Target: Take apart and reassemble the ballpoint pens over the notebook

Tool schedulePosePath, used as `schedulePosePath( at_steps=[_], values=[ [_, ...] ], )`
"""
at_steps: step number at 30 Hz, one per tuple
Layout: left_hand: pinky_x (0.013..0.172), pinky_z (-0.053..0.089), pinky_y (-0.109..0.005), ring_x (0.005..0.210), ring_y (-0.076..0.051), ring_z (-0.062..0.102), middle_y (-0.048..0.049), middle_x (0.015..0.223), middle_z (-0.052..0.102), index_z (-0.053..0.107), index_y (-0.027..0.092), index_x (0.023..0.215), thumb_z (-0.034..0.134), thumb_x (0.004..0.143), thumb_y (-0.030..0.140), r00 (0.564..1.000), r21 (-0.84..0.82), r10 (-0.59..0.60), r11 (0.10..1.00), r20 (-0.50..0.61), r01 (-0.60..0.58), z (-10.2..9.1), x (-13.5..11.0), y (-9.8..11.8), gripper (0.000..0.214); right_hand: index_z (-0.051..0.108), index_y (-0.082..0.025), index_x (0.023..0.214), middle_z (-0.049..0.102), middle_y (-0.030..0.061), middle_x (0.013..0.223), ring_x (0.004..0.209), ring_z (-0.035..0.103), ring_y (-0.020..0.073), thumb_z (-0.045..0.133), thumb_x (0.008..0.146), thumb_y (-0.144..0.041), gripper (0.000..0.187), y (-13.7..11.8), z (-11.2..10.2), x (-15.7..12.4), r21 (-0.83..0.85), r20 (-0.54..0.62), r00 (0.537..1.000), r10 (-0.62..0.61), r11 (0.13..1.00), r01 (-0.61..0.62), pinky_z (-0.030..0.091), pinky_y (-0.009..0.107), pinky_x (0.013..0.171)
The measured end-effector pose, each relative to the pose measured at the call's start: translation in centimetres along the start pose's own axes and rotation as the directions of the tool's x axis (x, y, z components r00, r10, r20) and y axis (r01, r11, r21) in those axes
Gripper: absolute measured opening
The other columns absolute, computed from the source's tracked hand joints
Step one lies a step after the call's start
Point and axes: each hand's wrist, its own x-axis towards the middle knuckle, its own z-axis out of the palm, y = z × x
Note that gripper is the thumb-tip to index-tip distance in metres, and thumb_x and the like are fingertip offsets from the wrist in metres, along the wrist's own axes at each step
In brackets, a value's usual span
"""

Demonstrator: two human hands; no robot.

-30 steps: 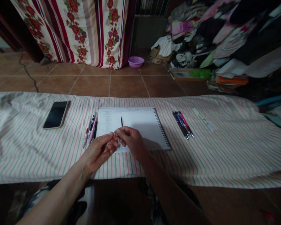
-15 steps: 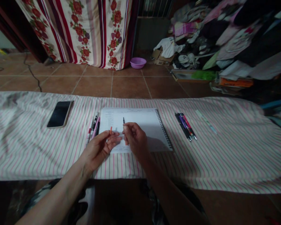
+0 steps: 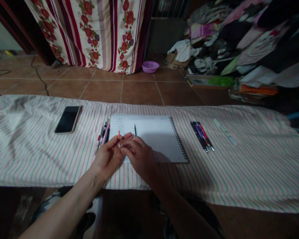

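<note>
Over the spiral notebook, both hands meet near its lower left part. My left hand is palm up, with a small orange stick-like piece upright between thumb and fingers. My right hand is pinched, its fingertips over my left palm. A tiny whitish bit shows at those fingertips; its kind is too small to tell. A thin black pen-like piece lies on the page just beyond my right hand.
Several pens lie left of the notebook, and more pens lie to its right. Farther right is a pale green-blue strip. A phone rests at left on the striped cloth. A purple basin stands on the floor.
My right hand has moved left and its fingertips now reach over my left palm; before, the hands were apart. The orange piece stays in my left hand. The view has shifted slightly.
</note>
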Motion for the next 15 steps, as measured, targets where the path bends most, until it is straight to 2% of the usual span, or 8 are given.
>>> schedulePosePath(
  at_steps=[3, 8, 15],
  values=[
    [0.058, 0.051, -0.015, 0.073, -0.011, 0.061, -0.0141, 0.093, 0.063, 0.059, 0.007, 0.072, 0.037, 0.088, 0.013, 1.000, -0.037, -0.020, 0.999, 0.014, 0.021, 0.2, -0.1, -0.4, 0.028, 0.063, -0.020, 0.080, 0.063, 0.0034, 0.085, 0.080, 0.059, 0.0162, 0.059, 0.077, -0.023, 0.005, -0.2, 0.3, -0.1, -0.072, 0.060, 0.994, 0.089, 0.994, -0.085, 0.045, 0.027, 0.071],
    [0.061, 0.052, -0.014, 0.077, -0.011, 0.061, -0.0144, 0.091, 0.063, 0.060, 0.004, 0.081, 0.037, 0.088, 0.014, 0.999, -0.055, -0.027, 0.998, -0.018, 0.026, 0.1, 0.0, -1.0, 0.026, 0.062, -0.018, 0.081, 0.062, 0.0054, 0.087, 0.083, 0.058, 0.0188, 0.057, 0.078, -0.020, 0.007, -0.4, 0.5, -0.2, -0.098, 0.082, 0.982, 0.168, 0.982, -0.160, 0.043, 0.030, 0.073],
    [0.074, 0.052, -0.019, 0.084, -0.012, 0.061, -0.0127, 0.098, 0.063, 0.061, 0.006, 0.092, 0.039, 0.087, 0.013, 1.000, -0.018, 0.000, 1.000, -0.029, -0.001, 0.0, 0.2, -1.4, 0.023, 0.060, -0.018, 0.077, 0.061, 0.0050, 0.083, 0.076, 0.057, 0.0175, 0.054, 0.078, -0.016, 0.006, -0.3, 0.3, -0.2, -0.031, 0.113, 0.984, 0.138, 0.990, -0.136, 0.043, 0.029, 0.068]
  ],
)
